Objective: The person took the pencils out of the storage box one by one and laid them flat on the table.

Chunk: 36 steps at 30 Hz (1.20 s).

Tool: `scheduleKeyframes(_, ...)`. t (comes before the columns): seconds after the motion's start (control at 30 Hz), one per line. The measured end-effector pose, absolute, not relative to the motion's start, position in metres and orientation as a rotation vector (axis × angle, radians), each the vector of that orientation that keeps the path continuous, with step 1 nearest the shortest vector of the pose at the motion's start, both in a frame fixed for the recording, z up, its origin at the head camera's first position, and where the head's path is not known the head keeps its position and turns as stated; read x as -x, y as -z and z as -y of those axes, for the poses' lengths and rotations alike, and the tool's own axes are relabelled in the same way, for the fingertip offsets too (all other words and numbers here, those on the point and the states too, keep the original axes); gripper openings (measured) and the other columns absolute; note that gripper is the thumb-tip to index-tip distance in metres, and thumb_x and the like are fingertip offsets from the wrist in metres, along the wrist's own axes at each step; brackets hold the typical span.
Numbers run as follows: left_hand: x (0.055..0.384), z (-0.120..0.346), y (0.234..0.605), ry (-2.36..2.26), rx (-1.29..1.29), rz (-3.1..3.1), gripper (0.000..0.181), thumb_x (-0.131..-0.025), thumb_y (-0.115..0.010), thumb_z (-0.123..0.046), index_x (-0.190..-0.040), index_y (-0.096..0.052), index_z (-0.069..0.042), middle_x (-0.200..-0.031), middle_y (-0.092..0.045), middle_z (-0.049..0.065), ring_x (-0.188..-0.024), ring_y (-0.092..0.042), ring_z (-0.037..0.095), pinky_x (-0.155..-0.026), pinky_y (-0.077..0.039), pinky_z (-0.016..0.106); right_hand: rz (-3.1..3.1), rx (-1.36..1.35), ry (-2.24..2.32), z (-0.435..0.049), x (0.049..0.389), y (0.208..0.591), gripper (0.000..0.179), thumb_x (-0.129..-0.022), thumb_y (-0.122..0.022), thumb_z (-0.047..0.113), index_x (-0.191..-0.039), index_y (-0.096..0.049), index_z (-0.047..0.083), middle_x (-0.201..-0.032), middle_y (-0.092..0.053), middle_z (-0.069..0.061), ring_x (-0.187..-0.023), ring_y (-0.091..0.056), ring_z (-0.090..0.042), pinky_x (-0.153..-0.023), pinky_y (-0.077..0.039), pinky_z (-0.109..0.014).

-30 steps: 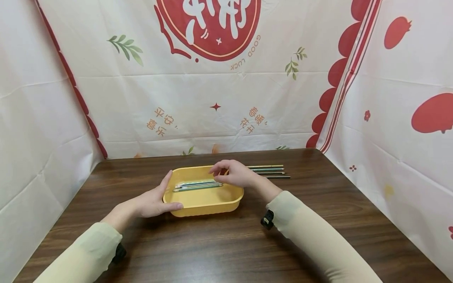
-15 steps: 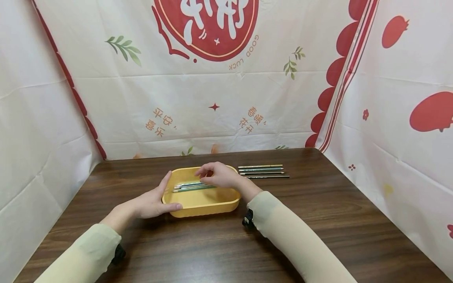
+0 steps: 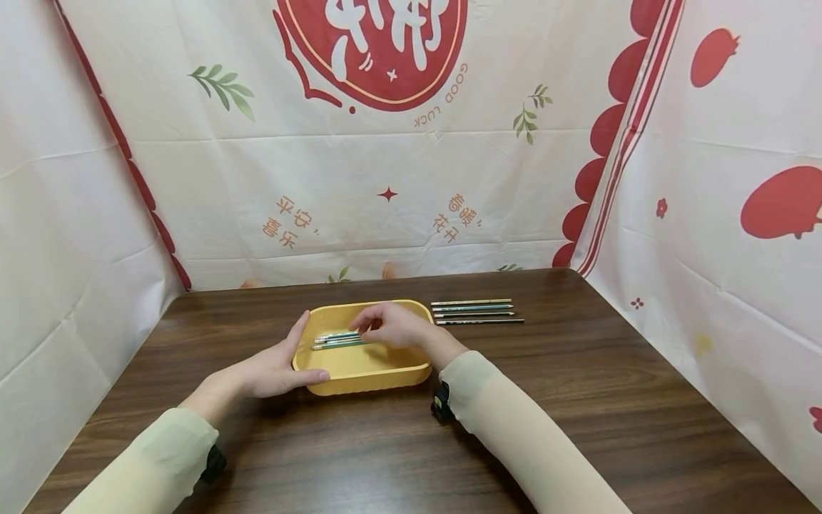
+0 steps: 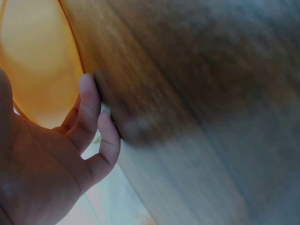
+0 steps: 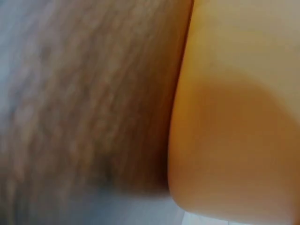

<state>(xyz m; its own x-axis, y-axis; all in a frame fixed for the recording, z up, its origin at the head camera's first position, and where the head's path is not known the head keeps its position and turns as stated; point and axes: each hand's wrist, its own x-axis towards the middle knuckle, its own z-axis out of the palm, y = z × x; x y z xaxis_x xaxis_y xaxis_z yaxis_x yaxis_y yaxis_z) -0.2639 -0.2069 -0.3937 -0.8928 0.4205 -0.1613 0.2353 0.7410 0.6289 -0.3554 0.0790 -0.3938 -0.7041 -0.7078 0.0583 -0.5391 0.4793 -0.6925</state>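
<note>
In the head view a shallow yellow plastic basket (image 3: 369, 383) stands on the table. My left hand (image 3: 272, 368) holds its left end, thumb over the near rim and fingers along the outer wall. In the left wrist view that hand (image 4: 51, 159) has its fingertips beside the yellow wall. Several pencils (image 3: 337, 344) lie side by side inside the basket, eraser ends to the left. My right hand (image 3: 398, 327) is over them, its bent fingertips right at their middle and covering their right part. I cannot tell whether it pinches one. The right wrist view shows only the basket's outer wall (image 5: 225, 154).
Right of the basket, several pencils (image 3: 475, 308) lie roughly parallel on the dark wooden table (image 3: 359, 457). A white printed cloth (image 3: 359, 214) hangs behind the table's far edge and along both sides.
My right hand has moved left and lowered from the basket's right end to the middle of the pencils, uncovering those on the table. My left hand keeps its hold on the basket.
</note>
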Motion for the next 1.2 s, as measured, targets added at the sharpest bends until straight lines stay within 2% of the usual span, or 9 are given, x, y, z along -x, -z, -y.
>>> scheduleKeyframes(0.37, 0.2621, 0.2076, 0.3955, -0.886, -0.509, -2.659, 0.133, -0.097, -0.074, -0.068, -0.174, 0.020, -0.014, -0.176, -0.022, 0.037, -0.157, -0.041, 0.051, -0.126, -0.034, 0.069, -2.477, 1.068, 0.935, -0.0765, 0.3556, 0.3986, 0.027, -0.099, -0.076, -0.001, -0.123, -0.082, 0.008, -0.112, -0.080, -0.004, -0.099, -0.067, -0.006, -0.088, -0.053, -0.021)
scheduleKeyframes(0.57, 0.2625, 0.2076, 0.3962, -0.888, -0.520, -2.669, 0.132, -0.098, -0.074, -0.066, -0.174, 0.020, -0.015, -0.175, -0.023, 0.038, -0.156, -0.042, 0.051, -0.125, -0.034, 0.069, -2.527, 1.057, 0.878, -0.0762, 0.3547, 0.3979, 0.027, -0.100, -0.077, 0.001, -0.123, -0.083, 0.013, -0.117, -0.080, -0.002, -0.103, -0.065, -0.007, -0.092, -0.053, -0.023)
scheduleKeyframes(0.83, 0.2621, 0.2060, 0.3950, -0.885, -0.523, -2.676, 0.132, -0.098, -0.075, -0.065, -0.174, 0.020, -0.014, -0.176, -0.023, 0.038, -0.156, -0.042, 0.050, -0.126, -0.034, 0.068, -2.547, 1.081, 0.818, -0.0776, 0.3538, 0.3963, 0.028, -0.100, -0.076, 0.002, -0.125, -0.082, 0.012, -0.111, -0.077, -0.001, -0.096, -0.062, -0.004, -0.089, -0.051, -0.021)
scheduleKeyframes(1.03, 0.2613, 0.2050, 0.3941, -0.882, -0.523, -2.673, 0.131, -0.099, -0.075, -0.063, -0.174, 0.020, -0.015, -0.176, -0.022, 0.038, -0.157, -0.042, 0.050, -0.126, -0.035, 0.068, -2.578, 1.197, 0.653, -0.0788, 0.3544, 0.3975, 0.030, -0.103, -0.076, 0.009, -0.130, -0.083, 0.019, -0.109, -0.073, 0.001, -0.095, -0.057, -0.004, -0.090, -0.049, -0.023)
scheduleKeyframes(1.2, 0.2609, 0.2046, 0.3933, -0.877, -0.524, -2.669, 0.131, -0.098, -0.074, -0.065, -0.174, 0.020, -0.015, -0.176, -0.021, 0.038, -0.158, -0.040, 0.051, -0.126, -0.034, 0.068, -2.594, 1.260, 0.591, -0.0795, 0.3553, 0.4003, 0.029, -0.104, -0.076, 0.012, -0.129, -0.084, 0.025, -0.106, -0.071, 0.001, -0.091, -0.054, -0.006, -0.087, -0.047, -0.024)
